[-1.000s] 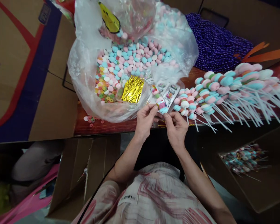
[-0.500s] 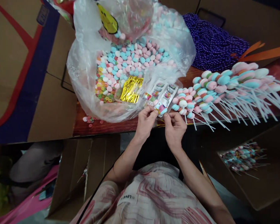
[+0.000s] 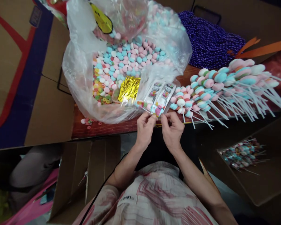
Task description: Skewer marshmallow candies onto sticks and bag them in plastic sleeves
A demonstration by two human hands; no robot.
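Note:
My left hand [image 3: 145,127] and my right hand [image 3: 172,128] meet at the table's front edge, both pinched on one candy skewer in a clear sleeve [image 3: 150,107], which lies tilted with its candy end up and to the left. Just beyond the fingers lie flat clear printed sleeves [image 3: 161,93]. A pack of gold twist ties [image 3: 128,89] rests in the mouth of a big clear plastic bag of pink, blue and white candies [image 3: 126,59].
A heap of candy skewers with white sticks [image 3: 224,86] covers the table's right side. Purple beads [image 3: 208,40] and orange ribbon [image 3: 262,50] lie behind. Cardboard boxes stand at left [image 3: 25,78]; a box at lower right holds wrapped skewers [image 3: 243,153]. Loose candies [image 3: 89,120] lie near the bag.
Both hands stay pinched together at the table edge, working the wrapped skewer; its candy end has swung to the left. The camera view has shifted a little.

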